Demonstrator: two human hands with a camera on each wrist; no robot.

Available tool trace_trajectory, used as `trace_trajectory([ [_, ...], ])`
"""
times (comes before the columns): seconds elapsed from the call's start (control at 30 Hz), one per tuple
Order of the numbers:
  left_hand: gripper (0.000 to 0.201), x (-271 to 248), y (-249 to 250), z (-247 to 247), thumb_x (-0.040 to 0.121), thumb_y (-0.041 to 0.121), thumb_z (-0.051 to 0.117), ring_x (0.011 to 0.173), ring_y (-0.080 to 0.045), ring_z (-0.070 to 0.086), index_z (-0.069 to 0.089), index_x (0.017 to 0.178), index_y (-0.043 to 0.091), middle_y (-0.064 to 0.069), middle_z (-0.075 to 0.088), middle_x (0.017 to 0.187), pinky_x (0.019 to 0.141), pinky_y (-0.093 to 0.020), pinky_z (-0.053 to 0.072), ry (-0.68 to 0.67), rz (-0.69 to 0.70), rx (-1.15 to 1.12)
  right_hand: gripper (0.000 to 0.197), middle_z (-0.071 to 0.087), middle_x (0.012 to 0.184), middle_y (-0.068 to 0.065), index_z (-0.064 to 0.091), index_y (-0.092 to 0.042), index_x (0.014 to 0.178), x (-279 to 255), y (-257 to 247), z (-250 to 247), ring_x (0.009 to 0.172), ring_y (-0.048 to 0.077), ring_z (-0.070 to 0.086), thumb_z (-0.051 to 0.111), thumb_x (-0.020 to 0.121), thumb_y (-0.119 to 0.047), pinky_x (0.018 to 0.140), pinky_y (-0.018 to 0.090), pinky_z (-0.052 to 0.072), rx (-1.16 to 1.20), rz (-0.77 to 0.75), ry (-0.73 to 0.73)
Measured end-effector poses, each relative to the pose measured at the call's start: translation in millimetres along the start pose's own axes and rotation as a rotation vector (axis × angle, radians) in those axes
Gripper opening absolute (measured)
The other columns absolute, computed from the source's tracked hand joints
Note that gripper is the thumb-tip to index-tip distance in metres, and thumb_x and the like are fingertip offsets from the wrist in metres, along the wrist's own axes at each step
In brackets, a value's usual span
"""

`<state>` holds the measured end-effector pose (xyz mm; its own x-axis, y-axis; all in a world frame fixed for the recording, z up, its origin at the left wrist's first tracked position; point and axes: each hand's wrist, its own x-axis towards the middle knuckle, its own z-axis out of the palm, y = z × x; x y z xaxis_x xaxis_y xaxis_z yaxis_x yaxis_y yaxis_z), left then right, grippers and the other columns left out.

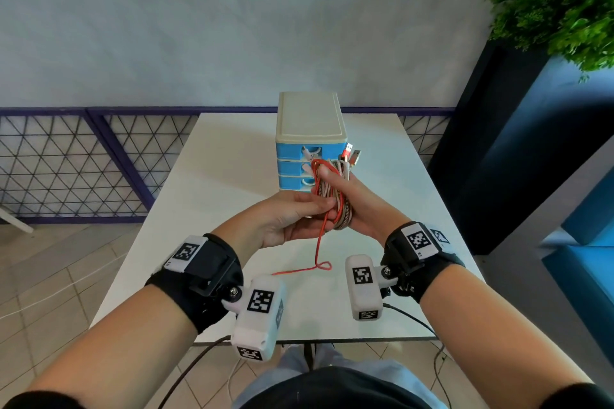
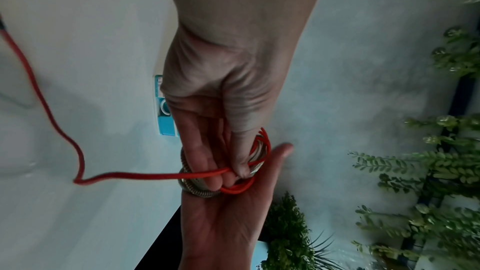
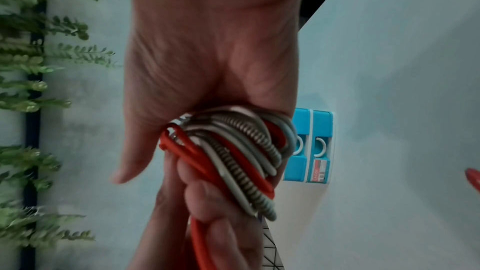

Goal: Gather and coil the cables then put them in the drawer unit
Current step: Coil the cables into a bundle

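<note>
Both hands are up in front of the small drawer unit with the cream top and three blue drawers (image 1: 307,139), held over the white worktop (image 1: 212,196) and not resting on it. The right hand (image 1: 345,199) has the coiled bundle of red, white and spring-wrapped grey cables (image 1: 332,196) looped round it: the coils run across the palm and the thumb sits on top pressing them down. The right wrist view shows the loops packed tight against the palm (image 3: 233,151). A couple of USB plugs, one red and one metallic (image 1: 351,156), poke out of the top of the bundle, just beside the drawer unit's top drawer.

The left hand (image 1: 292,219) is right up against the right one, fingers touching the bundle. In the left wrist view its thumb and fingers (image 2: 233,163) pinch the red cord where it leaves the coil, so that hand is closed on the cord rather than loose. The loose tail of the red cable (image 1: 319,252) drops from the hands down to the worktop, makes a little loop there, and trails off toward the left.

All three drawers look closed as far as I can tell, though the hands hide part of the lower two. Off to the right there's a leafy green plant in a dark planter (image 1: 561,3).
</note>
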<state>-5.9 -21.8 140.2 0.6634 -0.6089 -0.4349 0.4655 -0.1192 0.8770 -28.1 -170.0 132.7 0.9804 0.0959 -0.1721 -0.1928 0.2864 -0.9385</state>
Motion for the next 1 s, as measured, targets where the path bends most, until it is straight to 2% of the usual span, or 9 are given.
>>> trace_trajectory([
  [0.13, 0.015, -3, 1, 5, 0.087, 0.026, 0.064, 0.050, -0.006, 0.060, 0.063, 0.080, 0.013, 0.004, 0.064, 0.064, 0.052, -0.016, 0.054, 0.007, 0.012, 0.083, 0.027, 0.058, 0.090, 0.017, 0.060, -0.011, 0.107, 3, 2, 0, 0.082, 0.030, 0.061, 0.067, 0.081, -0.008, 0.074, 0.041, 0.053, -0.163, -0.055, 0.113],
  [0.23, 0.027, -5, -1, 0, 0.095, 0.039, 0.049, 0.036, -0.004, 0.026, 0.051, 0.075, 0.020, 0.010, 0.037, 0.050, 0.039, -0.015, 0.026, -0.025, -0.015, 0.026, 0.014, 0.063, 0.070, 0.009, 0.057, -0.010, 0.096, 4, -1, -3, 0.062, 0.022, 0.064, 0.057, 0.085, 0.000, 0.062, 0.036, 0.055, -0.090, -0.122, 0.278],
  [0.3, 0.031, -9, -7, -10, 0.097, 0.041, 0.043, 0.037, -0.005, 0.016, 0.046, 0.072, 0.022, 0.010, 0.026, 0.049, 0.040, -0.017, 0.016, -0.120, -0.102, -0.013, 0.015, 0.063, 0.066, 0.005, 0.055, -0.012, 0.091, 7, -6, -11, 0.063, 0.020, 0.064, 0.055, 0.087, 0.002, 0.071, 0.044, 0.056, 0.026, -0.167, 0.380],
  [0.47, 0.035, -21, -29, -47, 0.096, 0.045, 0.041, 0.050, -0.012, 0.014, 0.047, 0.071, 0.021, 0.005, 0.026, 0.060, 0.052, -0.023, 0.021, -0.325, -0.223, 0.301, 0.007, 0.061, 0.075, 0.006, 0.056, -0.007, 0.092, 5, -20, -46, 0.067, 0.018, 0.066, 0.061, 0.087, -0.008, 0.081, 0.044, 0.056, 0.293, -0.153, 0.469],
  [0.53, 0.033, -21, -30, -53, 0.096, 0.042, 0.045, 0.053, -0.012, 0.021, 0.056, 0.073, 0.020, 0.003, 0.031, 0.064, 0.054, -0.025, 0.021, -0.249, -0.181, 0.475, 0.015, 0.061, 0.078, 0.005, 0.057, -0.008, 0.098, 1, -23, -51, 0.072, 0.019, 0.066, 0.065, 0.087, -0.014, 0.089, 0.046, 0.052, 0.291, -0.092, 0.404],
  [0.63, 0.025, -12, -22, -51, 0.093, 0.037, 0.053, 0.065, -0.015, 0.038, 0.068, 0.077, 0.024, -0.003, 0.047, 0.073, 0.062, -0.026, 0.036, 0.030, -0.025, 0.792, 0.029, 0.062, 0.078, 0.004, 0.056, -0.009, 0.107, -5, -24, -45, 0.069, 0.018, 0.065, 0.069, 0.085, -0.023, 0.081, 0.041, 0.055, 0.184, 0.029, 0.257],
  [0.73, 0.013, 0, -11, -46, 0.089, 0.026, 0.062, 0.070, -0.011, 0.048, 0.071, 0.079, 0.023, -0.013, 0.064, 0.084, 0.064, -0.022, 0.039, 0.234, 0.206, 0.811, 0.033, 0.060, 0.080, 0.005, 0.056, -0.010, 0.113, -9, -23, -34, 0.071, 0.019, 0.064, 0.068, 0.085, -0.023, 0.085, 0.043, 0.052, 0.052, 0.095, 0.136],
  [0.8, 0.006, 4, -2, -40, 0.086, 0.019, 0.065, 0.062, 0.002, 0.050, 0.070, 0.084, 0.015, -0.005, 0.066, 0.081, 0.060, -0.012, 0.038, 0.280, 0.329, 0.792, 0.022, 0.063, 0.081, 0.005, 0.057, -0.013, 0.111, -10, -20, -26, 0.075, 0.021, 0.065, 0.063, 0.089, -0.015, 0.089, 0.045, 0.051, -0.032, 0.084, 0.099],
  [1.0, 0.002, 11, 11, -27, 0.084, 0.019, 0.068, 0.070, 0.000, 0.053, 0.068, 0.082, 0.021, 0.005, 0.065, 0.084, 0.062, -0.015, 0.037, 0.327, 0.496, 0.887, 0.028, 0.064, 0.093, 0.011, 0.057, -0.019, 0.111, -7, -13, -8, 0.079, 0.024, 0.069, 0.060, 0.088, -0.004, 0.080, 0.039, 0.056, -0.237, 0.071, -0.021],
])
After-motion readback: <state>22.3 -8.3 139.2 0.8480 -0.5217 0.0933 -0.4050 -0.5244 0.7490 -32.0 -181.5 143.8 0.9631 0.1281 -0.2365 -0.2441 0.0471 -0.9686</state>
